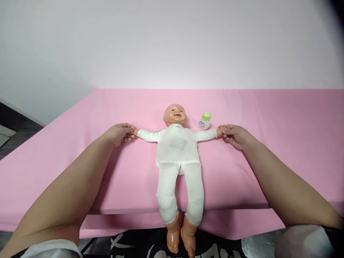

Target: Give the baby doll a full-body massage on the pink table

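A baby doll (177,145) with a white cloth body lies on its back, head away from me and feet hanging over the table's front edge. Both its arms are stretched out sideways. My left hand (121,134) is closed around the doll's hand on the left, its fingers pinching it. On the other side my right hand (235,136) grips the doll's other hand between thumb and fingers; the doll's small fingers show above my grip. A small bottle (204,121) with a green cap and clear body stands just beyond the doll's right-hand-side arm.
A pink cloth (290,150) covers the table and drapes over its front edge. Behind it rises a white wall (172,43). Dark patterned clothing (145,243) shows at the bottom, below the table edge. Dark floor (16,143) appears at far left.
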Action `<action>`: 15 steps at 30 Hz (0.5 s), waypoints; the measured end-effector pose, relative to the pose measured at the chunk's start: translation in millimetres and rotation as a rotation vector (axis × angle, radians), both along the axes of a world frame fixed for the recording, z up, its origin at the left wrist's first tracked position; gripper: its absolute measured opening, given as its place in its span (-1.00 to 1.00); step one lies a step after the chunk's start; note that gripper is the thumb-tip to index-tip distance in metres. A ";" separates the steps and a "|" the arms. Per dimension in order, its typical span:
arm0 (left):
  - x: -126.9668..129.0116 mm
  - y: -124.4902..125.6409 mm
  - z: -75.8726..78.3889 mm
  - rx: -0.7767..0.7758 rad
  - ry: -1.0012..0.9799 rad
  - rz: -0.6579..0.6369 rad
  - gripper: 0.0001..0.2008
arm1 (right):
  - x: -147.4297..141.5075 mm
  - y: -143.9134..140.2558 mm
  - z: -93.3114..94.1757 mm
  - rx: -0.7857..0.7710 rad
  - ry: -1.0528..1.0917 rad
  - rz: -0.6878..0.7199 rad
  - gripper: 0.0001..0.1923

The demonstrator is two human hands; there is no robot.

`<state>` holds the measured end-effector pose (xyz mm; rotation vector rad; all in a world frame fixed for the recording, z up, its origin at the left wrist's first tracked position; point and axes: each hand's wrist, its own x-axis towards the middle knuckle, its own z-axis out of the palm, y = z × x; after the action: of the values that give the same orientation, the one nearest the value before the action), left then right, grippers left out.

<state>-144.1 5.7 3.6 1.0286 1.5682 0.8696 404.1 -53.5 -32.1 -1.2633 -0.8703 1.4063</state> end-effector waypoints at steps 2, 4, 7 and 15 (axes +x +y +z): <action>-0.5 5.4 -1.1 -0.016 0.001 0.029 -0.77 | -2.2 0.6 1.0 -0.001 0.020 -0.016 -0.66; -2.7 8.5 -5.0 0.000 0.029 0.048 -0.76 | -4.5 0.9 2.5 0.002 0.021 -0.035 -0.69; -7.3 8.5 -12.2 0.028 0.101 0.020 -0.72 | -7.6 1.1 4.1 0.017 -0.020 -0.051 -0.68; -13.8 7.3 -19.7 0.062 0.058 0.003 -0.89 | -10.7 6.1 -0.6 0.079 -0.117 -0.038 -0.69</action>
<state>-157.9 12.9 -16.1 1.1045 1.6003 0.9029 393.3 -47.4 -32.7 -1.3051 -0.9672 1.2657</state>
